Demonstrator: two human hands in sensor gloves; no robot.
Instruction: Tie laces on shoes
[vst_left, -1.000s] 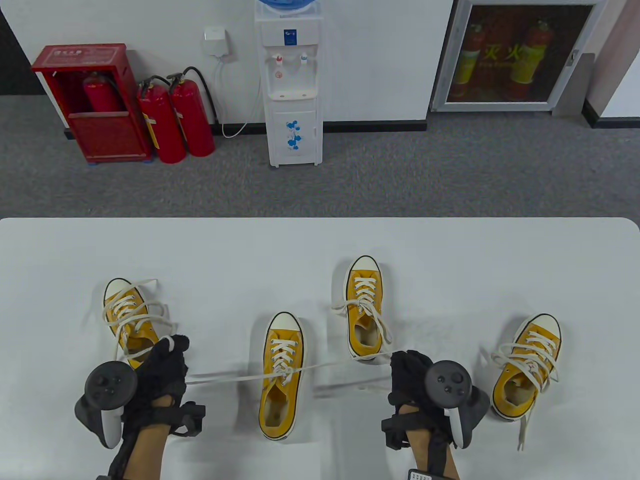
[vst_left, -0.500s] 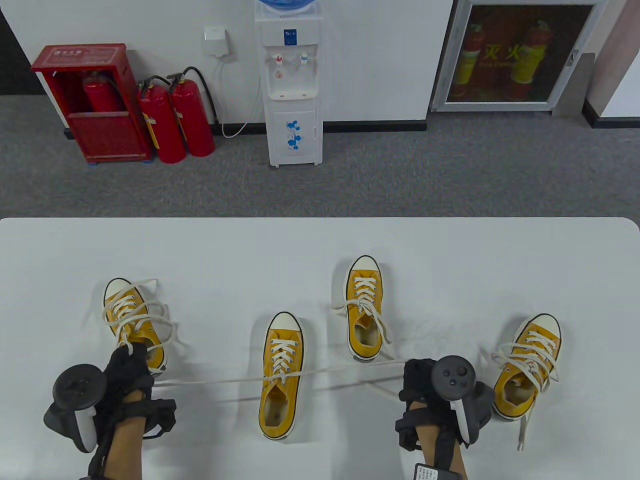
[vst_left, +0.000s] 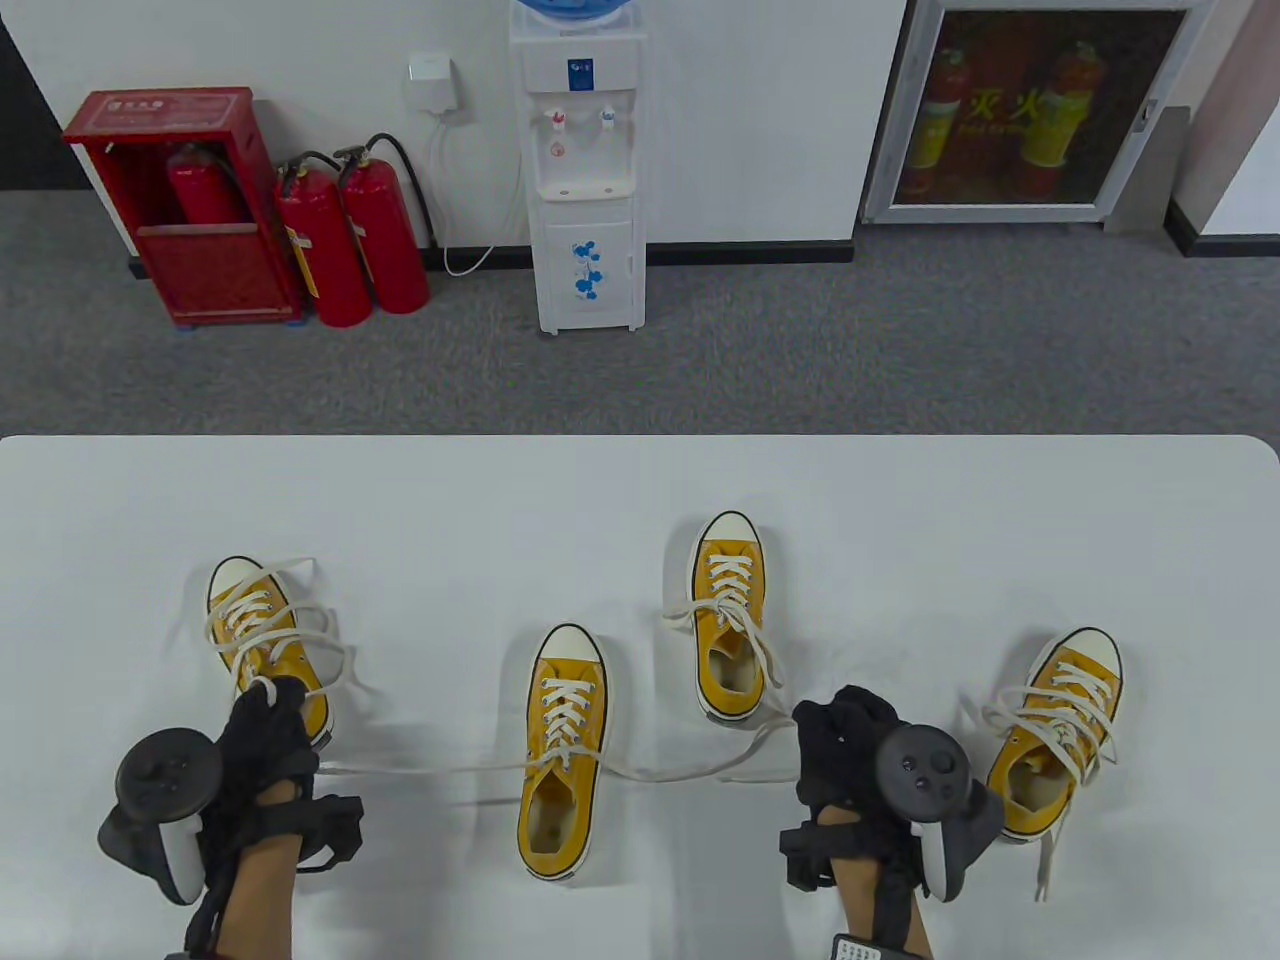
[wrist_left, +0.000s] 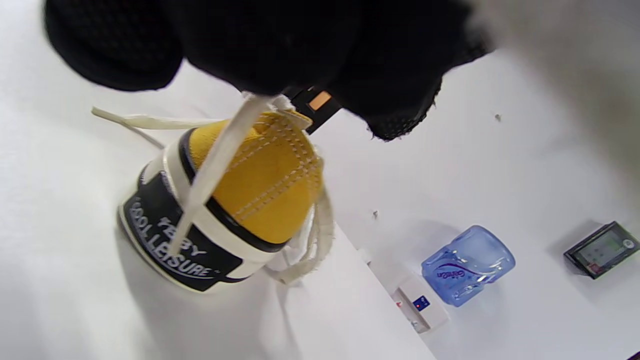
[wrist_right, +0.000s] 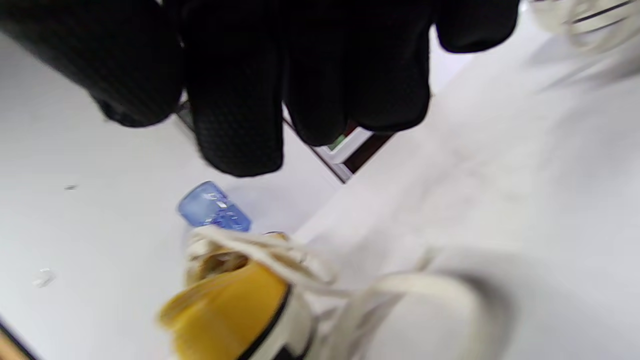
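Several yellow canvas shoes with white laces stand on the white table (vst_left: 640, 490). The middle shoe (vst_left: 565, 750) has its two lace ends drawn out sideways. My left hand (vst_left: 265, 735) pinches the left lace end (vst_left: 420, 770), which runs nearly straight to the shoe. In the left wrist view the lace (wrist_left: 215, 160) comes out of my closed fingers (wrist_left: 280, 45) over the heel of the far-left shoe (wrist_left: 250, 190). The right lace end (vst_left: 700, 772) lies slack on the table and reaches my right hand (vst_left: 845, 735). In the right wrist view my fingers (wrist_right: 235, 100) hang loose with no lace in them.
The far-left shoe (vst_left: 265, 640) sits right by my left hand, its laces loose. A shoe (vst_left: 730, 620) stands behind the middle one, another (vst_left: 1060, 740) to the right of my right hand. Beyond the table's far edge are floor, extinguishers and a water dispenser.
Both hands first pulled the lace ends outward and taut. Now the right lace end has gone slack on the table and my right fingers have loosened. The left hand still holds its end.
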